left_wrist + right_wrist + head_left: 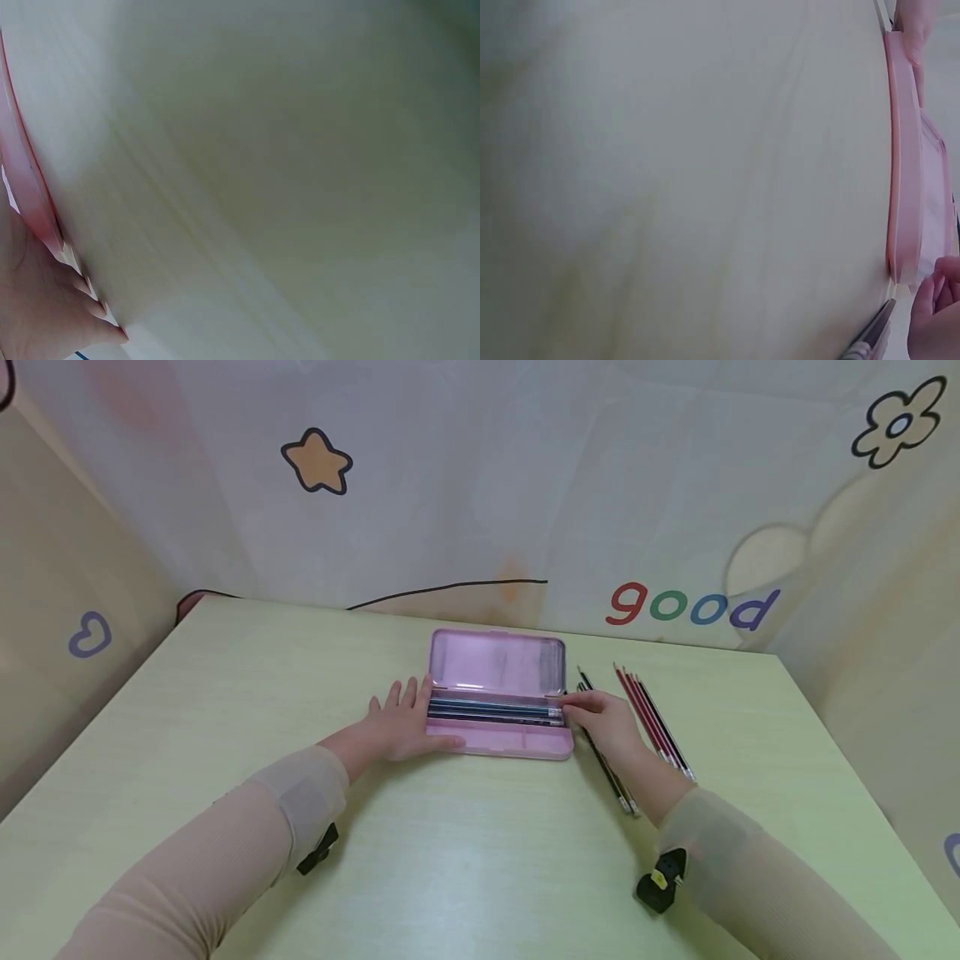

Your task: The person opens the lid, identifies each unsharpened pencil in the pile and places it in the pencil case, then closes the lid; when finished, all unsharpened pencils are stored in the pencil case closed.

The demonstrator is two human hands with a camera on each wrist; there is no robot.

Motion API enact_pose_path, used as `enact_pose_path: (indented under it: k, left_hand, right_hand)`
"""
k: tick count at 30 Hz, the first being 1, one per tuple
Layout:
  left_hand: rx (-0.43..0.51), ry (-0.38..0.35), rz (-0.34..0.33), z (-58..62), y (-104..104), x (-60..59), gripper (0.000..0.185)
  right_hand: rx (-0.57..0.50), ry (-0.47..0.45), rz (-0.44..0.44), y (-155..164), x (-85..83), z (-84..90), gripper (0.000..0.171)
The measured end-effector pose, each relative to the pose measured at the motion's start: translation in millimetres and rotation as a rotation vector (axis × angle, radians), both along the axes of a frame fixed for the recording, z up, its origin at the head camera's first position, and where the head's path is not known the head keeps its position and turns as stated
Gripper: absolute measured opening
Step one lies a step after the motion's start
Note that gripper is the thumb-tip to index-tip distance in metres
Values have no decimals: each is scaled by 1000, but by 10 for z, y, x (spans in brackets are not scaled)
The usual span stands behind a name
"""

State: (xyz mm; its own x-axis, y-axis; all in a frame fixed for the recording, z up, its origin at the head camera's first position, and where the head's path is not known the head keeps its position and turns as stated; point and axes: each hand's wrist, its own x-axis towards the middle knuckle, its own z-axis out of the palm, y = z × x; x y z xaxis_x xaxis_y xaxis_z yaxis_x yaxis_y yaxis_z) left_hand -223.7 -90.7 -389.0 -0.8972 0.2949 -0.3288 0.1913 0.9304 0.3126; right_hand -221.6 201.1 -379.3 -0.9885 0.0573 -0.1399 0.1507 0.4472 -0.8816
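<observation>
An open pink pencil case (498, 742) lies on the table, its lid (495, 660) tipped back. Several dark and blue pencils (491, 710) lie lengthwise inside, eraser ends to the right. My left hand (401, 727) rests against the case's left end with fingers spread and the thumb along the front edge. At the right end my right hand (607, 722) pinches a pencil by its end, thumb and fingertips together over the rim; the fingertips hide that end. The right wrist view shows the same curled hand (937, 315) beside the case (905, 165).
Just right of the case, a few dark pencils (603, 768) lie on the table, partly under my right hand. Farther right is a row of red and black pencils (652, 718). A printed curtain (480, 485) hangs behind the table (450, 860).
</observation>
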Motion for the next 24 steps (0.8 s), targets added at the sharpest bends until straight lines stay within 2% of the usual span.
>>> enact_pose_path:
  k: [4, 8, 13, 16, 24]
  left_hand:
    - [-5, 9, 6, -32, 10, -25, 116]
    - [-12, 6, 12, -52, 12, -29, 117]
    - [12, -2, 3, -2, 3, 6, 116]
    - [17, 8, -4, 17, 2, 29, 116]
    - [20, 30, -7, -9, 3, 20, 116]
  right_hand:
    - [-7, -34, 2, 82, 26, 17, 27]
    - [12, -31, -7, 158, 90, 33, 33]
    - [-1, -18, -10, 252, 192, 59, 36]
    - [-47, -28, -30, 328, 238, 59, 39]
    - [-48, 10, -52, 557, 513, 89, 46]
